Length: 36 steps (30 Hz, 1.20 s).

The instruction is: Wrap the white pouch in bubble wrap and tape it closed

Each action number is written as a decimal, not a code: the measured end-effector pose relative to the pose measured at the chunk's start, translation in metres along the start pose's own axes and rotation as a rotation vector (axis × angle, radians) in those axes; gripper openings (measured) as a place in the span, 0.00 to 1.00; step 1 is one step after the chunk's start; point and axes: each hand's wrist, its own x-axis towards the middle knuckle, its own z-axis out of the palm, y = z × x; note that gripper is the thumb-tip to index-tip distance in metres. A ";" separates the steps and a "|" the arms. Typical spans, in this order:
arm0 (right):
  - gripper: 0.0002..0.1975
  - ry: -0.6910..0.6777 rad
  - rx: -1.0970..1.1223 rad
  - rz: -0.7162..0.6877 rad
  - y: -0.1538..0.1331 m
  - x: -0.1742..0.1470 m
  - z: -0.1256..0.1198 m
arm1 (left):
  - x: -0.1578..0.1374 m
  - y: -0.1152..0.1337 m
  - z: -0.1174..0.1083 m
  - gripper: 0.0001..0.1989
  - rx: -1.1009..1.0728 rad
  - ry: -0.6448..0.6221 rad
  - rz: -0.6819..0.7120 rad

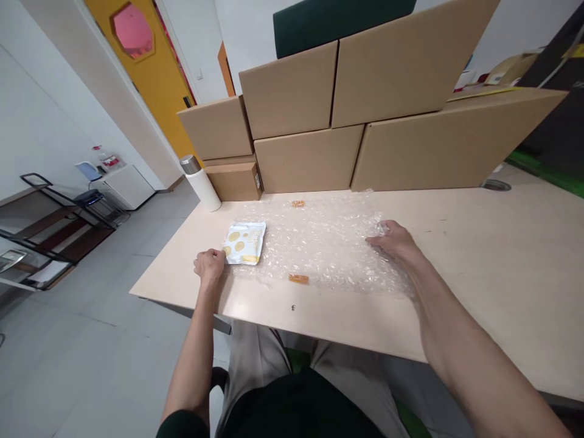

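Observation:
A sheet of clear bubble wrap (319,240) lies spread over the pale table, with a strip of orange tape (298,278) at its near edge and another orange piece (298,204) at its far edge. On its left end rests a white pouch (246,243) with yellow round prints. My left hand (210,266) is closed at the pouch's lower left corner, its thumb side against it; what the fingers hold is hidden. At the right end, my right hand (393,238) pinches the bubble wrap between thumb and fingers.
Cardboard boxes (310,159) stand stacked along the table's (493,261) back. A white bottle with a metal cap (204,190) is at the back left corner. The table's front edge runs just before my lap. A black-framed rack (55,225) stands on the floor at left.

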 end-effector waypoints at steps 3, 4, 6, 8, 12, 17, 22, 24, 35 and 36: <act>0.32 -0.035 -0.010 0.042 -0.003 -0.002 -0.001 | 0.006 0.000 -0.001 0.13 0.030 -0.054 0.021; 0.32 -0.038 -0.015 0.048 -0.004 -0.002 -0.002 | 0.007 0.000 -0.001 0.13 0.037 -0.076 0.035; 0.32 -0.038 -0.021 0.052 -0.006 -0.003 -0.003 | 0.010 0.000 -0.003 0.12 0.051 -0.111 0.063; 0.33 -0.034 -0.014 0.052 -0.007 -0.003 -0.003 | 0.010 0.000 -0.005 0.11 0.065 -0.130 0.076; 0.32 -0.022 -0.003 0.046 -0.005 -0.002 -0.002 | 0.011 -0.001 -0.010 0.15 0.084 -0.144 0.073; 0.32 -0.040 0.009 0.061 -0.004 -0.001 -0.001 | 0.013 -0.004 -0.014 0.14 0.111 -0.206 0.094; 0.33 0.167 -0.056 -0.045 -0.029 -0.021 -0.011 | 0.010 -0.008 -0.015 0.14 0.070 -0.219 0.130; 0.29 0.354 -0.048 -0.217 -0.050 -0.038 -0.011 | 0.008 -0.011 -0.016 0.13 0.030 -0.209 0.143; 0.08 -0.726 0.353 0.036 -0.163 -0.120 0.143 | 0.010 -0.028 -0.011 0.15 -0.283 -0.271 0.179; 0.09 -0.734 0.342 0.060 -0.169 -0.120 0.154 | 0.010 -0.030 -0.009 0.15 -0.310 -0.278 0.181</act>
